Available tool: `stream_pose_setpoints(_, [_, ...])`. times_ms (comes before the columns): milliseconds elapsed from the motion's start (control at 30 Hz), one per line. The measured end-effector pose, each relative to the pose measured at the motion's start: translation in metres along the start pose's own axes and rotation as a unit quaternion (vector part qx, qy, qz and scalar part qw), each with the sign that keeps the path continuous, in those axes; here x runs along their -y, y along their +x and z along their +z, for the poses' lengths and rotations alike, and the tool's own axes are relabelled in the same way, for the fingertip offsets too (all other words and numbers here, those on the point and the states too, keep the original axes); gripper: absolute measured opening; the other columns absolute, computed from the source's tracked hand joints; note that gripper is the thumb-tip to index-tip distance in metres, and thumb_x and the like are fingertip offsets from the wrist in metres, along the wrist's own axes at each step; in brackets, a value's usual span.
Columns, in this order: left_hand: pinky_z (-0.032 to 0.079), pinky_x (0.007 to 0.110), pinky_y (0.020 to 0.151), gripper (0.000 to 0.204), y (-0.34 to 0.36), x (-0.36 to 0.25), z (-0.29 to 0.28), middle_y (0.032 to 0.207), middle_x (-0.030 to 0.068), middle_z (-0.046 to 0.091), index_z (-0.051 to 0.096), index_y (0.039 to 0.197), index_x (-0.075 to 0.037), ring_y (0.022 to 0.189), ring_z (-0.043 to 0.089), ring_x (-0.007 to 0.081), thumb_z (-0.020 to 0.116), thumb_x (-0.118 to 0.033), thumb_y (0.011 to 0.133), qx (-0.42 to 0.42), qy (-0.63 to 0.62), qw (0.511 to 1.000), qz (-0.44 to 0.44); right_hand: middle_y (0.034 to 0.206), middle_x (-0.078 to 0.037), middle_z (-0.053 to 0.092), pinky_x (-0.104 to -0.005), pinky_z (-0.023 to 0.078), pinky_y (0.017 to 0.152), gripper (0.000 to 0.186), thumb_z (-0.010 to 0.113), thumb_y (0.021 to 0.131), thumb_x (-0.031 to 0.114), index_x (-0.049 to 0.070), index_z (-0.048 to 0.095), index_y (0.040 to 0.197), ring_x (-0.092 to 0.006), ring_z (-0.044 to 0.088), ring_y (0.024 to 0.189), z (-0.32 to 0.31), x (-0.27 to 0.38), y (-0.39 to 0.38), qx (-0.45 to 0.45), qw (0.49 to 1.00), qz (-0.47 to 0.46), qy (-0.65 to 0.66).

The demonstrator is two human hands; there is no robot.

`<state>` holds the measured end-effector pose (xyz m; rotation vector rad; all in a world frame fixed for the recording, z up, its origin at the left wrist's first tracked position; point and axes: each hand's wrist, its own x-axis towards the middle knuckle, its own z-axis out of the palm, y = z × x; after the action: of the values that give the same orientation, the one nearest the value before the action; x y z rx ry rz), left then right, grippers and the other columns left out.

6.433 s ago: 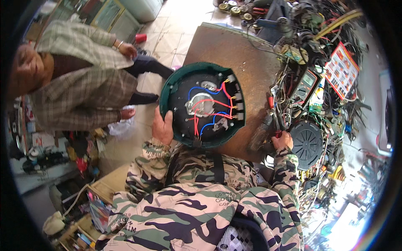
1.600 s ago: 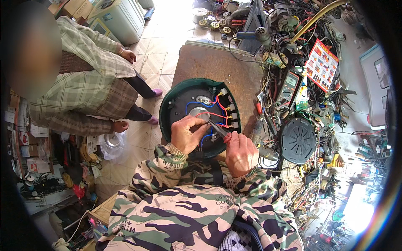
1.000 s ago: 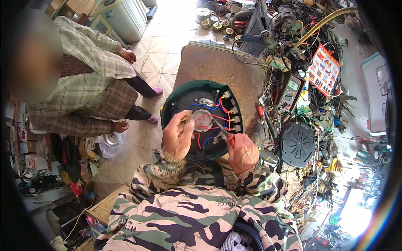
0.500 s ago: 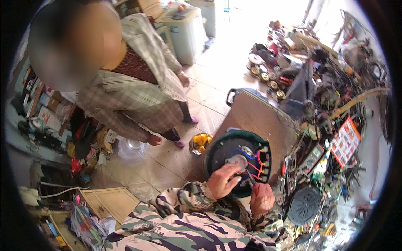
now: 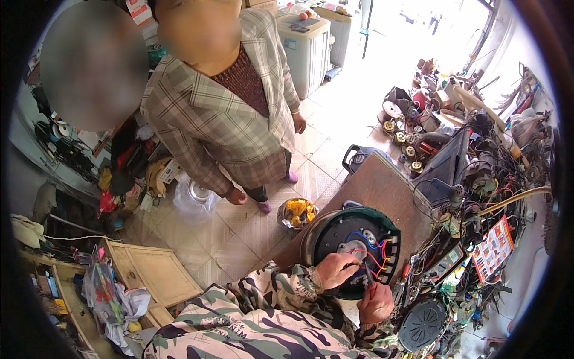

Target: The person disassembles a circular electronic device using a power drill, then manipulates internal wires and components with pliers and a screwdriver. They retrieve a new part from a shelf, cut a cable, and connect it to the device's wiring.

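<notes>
A round cooker-like appliance (image 5: 326,239) with a dark green rim lies with its black underside exposed on a brown bench. Red wires (image 5: 374,257) and blue ones run across it to terminals along its right edge. Over its near side, my left hand (image 5: 336,270) is closed, thumb and forefinger pinched at a wire; the fingertips partly cover it. My right hand (image 5: 375,303) grips red-handled pliers (image 5: 369,277), their dark jaws pointing in among the wires near my left fingertips. The exact contact at the tip is too small to tell.
Someone in a plaid jacket (image 5: 233,119) stands across to the left. A bag-lined bin (image 5: 297,213) sits beside the bench (image 5: 382,185). Tools, cables and parts crowd the right, with a round slotted black cover (image 5: 423,325) and a multimeter (image 5: 449,263). A wooden cabinet (image 5: 156,270) is at left.
My view has shifted, so the scene sits lower and further right. Both hands stay over the appliance, the left still pinching and the right still holding the pliers among the wires.
</notes>
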<state>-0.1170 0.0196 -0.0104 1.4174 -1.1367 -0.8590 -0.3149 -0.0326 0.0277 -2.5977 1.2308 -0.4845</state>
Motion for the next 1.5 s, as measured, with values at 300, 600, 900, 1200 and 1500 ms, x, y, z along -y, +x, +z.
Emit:
stream_pose_setpoints(300, [0.054,0.033,0.070,0.019,-0.002,0.001,0.003,0.089,0.0144,0.073,0.069,0.103,0.001,0.079,0.069,0.0197,0.067,-0.014,0.093,0.010,-0.045,0.996,-0.072,0.076,-0.018,0.053,-0.0501,0.043,0.060,0.012,0.058,0.094,0.012,0.003,0.058,0.085,-0.0406,0.055,0.070,-0.001,0.008,-0.003,-0.020,1.000,0.013,-0.006])
stream_pose_setpoints(600, [0.054,0.030,0.067,0.017,0.000,0.006,0.007,0.082,0.0111,0.071,0.069,0.100,0.002,0.074,0.067,0.0141,0.068,-0.013,0.091,0.019,-0.064,0.991,-0.115,0.077,-0.017,0.054,-0.0489,0.044,0.059,0.011,0.058,0.096,0.011,0.003,0.059,0.089,-0.0395,0.056,0.070,-0.001,0.015,-0.002,-0.048,0.999,0.006,-0.011])
stream_pose_setpoints(900, [0.049,0.028,0.060,0.017,0.001,-0.001,0.005,0.076,0.0071,0.069,0.070,0.096,0.001,0.066,0.061,0.0092,0.068,-0.016,0.091,-0.020,-0.051,0.996,-0.074,0.081,-0.015,0.057,-0.0478,0.047,0.063,0.013,0.060,0.094,0.016,0.004,0.061,0.090,-0.0377,0.059,0.076,0.003,0.008,-0.005,-0.034,0.999,0.003,-0.028])
stream_pose_setpoints(1200, [0.053,0.034,0.066,0.014,0.002,-0.003,0.007,0.077,0.0145,0.070,0.069,0.092,0.000,0.070,0.070,0.0207,0.069,-0.012,0.086,-0.044,-0.019,0.997,-0.052,0.084,-0.016,0.059,-0.0476,0.047,0.063,0.014,0.060,0.094,0.014,0.001,0.064,0.096,-0.0383,0.059,0.076,0.010,0.004,-0.010,-0.034,0.999,-0.007,-0.039])
stream_pose_setpoints(1500, [0.053,0.039,0.065,0.012,0.000,0.007,0.007,0.078,0.0173,0.069,0.069,0.088,-0.005,0.069,0.069,0.0285,0.068,-0.016,0.083,-0.055,0.006,0.998,-0.035,0.077,-0.014,0.061,-0.0471,0.047,0.058,0.013,0.061,0.096,0.016,0.005,0.066,0.092,-0.0364,0.060,0.069,0.014,0.003,-0.010,-0.050,0.997,-0.032,-0.058])
